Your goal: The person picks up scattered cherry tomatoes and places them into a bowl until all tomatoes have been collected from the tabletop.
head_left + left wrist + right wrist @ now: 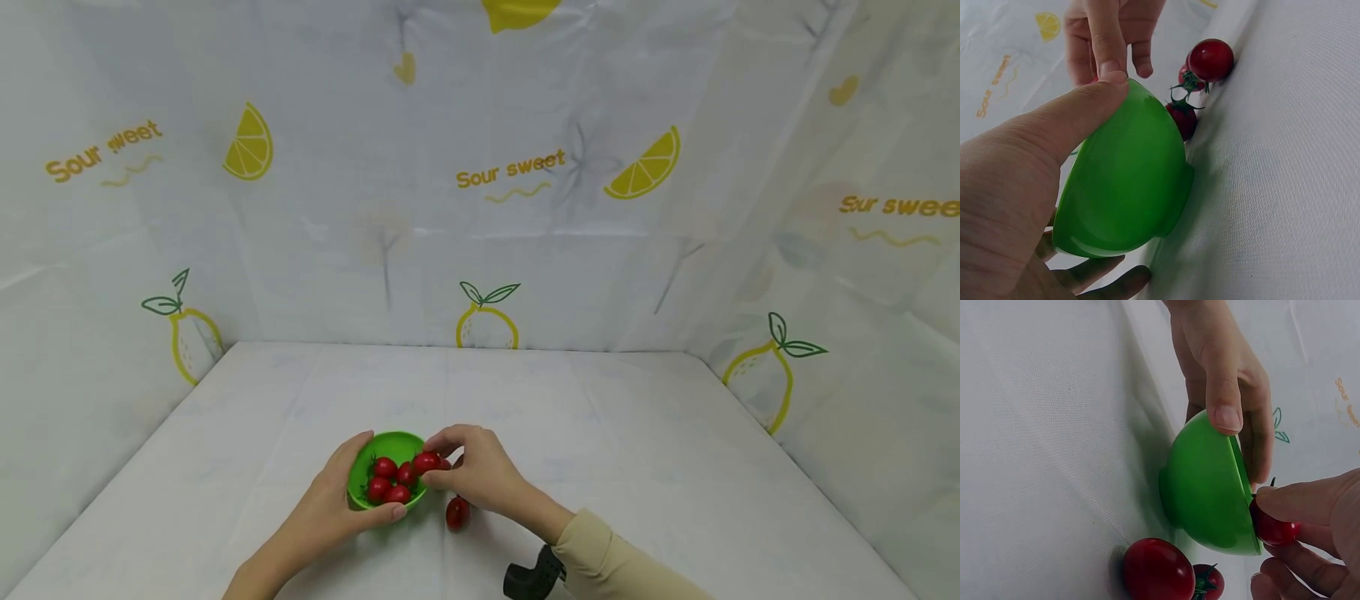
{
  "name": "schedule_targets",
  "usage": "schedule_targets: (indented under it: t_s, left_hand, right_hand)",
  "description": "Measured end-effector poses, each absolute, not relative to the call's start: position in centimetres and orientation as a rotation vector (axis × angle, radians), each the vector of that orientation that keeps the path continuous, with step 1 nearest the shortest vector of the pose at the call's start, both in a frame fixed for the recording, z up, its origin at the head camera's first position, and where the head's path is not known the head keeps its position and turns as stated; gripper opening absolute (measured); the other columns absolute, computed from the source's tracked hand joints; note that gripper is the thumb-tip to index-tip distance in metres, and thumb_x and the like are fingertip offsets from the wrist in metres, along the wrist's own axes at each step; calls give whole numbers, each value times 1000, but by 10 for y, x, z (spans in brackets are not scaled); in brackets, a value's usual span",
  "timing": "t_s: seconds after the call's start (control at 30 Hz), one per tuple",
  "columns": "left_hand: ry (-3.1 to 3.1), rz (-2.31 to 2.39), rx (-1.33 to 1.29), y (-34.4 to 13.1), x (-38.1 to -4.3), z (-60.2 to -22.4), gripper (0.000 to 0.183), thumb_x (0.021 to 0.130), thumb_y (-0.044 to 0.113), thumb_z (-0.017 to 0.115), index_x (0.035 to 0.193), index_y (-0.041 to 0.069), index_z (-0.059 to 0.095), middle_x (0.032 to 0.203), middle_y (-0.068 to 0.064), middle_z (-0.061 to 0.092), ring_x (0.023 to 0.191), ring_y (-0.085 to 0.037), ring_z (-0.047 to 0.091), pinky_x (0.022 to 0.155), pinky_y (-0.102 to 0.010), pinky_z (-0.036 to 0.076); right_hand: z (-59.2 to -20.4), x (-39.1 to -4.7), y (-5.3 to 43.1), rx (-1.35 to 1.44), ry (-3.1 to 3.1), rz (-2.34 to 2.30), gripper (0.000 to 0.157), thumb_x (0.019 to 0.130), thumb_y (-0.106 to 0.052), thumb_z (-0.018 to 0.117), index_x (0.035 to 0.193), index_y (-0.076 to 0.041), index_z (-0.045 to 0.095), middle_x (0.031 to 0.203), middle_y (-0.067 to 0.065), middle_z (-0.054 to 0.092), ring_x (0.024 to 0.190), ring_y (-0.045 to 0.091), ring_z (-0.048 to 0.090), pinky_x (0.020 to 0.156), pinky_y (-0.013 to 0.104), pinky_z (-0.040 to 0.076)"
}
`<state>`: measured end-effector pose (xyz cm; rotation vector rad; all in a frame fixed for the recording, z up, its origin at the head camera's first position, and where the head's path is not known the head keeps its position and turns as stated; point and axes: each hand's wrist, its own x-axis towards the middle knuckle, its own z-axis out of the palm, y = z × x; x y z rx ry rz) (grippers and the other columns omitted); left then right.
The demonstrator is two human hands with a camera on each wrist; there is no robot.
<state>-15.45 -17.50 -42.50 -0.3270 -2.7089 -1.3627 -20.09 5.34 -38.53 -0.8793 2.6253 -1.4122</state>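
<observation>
My left hand (pixel 330 500) holds a small green bowl (pixel 399 442) by its sides, the thumb lying on the near rim and the fingers round the far side. Several red cherry tomatoes (pixel 379 489) with green stems lie in the bowl. At the bowl's right rim my right hand (pixel 480 471) pinches a cherry tomato (pixel 1272 525) between thumb and fingers. On the cloth just right of the bowl sits a loose tomato (pixel 457 514). More tomatoes (pixel 1183 119) beside the bowl show in the left wrist view, partly hidden by my right hand in the head view.
A white cloth covers the table (pixel 600 433). Behind and at both sides rises a white sheet (pixel 337 208) printed with lemons and lettering. A black curved object (pixel 532 575) is at the front, beside my right sleeve (pixel 607 550).
</observation>
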Motion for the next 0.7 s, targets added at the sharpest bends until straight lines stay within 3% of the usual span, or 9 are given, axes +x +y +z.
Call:
schedule_targets:
  t_s: [0.7]
  left_hand:
    - [-2728, -1342, -300, -173, -154, -424, 105, 71, 54, 84, 150, 8, 32, 148, -10, 39, 129, -31, 43, 98, -52, 46]
  right_hand:
    - [-390, -203, 53, -886, 2614, -1418, 26, 81, -11, 81, 106, -7, 74, 91, -10, 66, 87, 13, 61, 70, 24, 54]
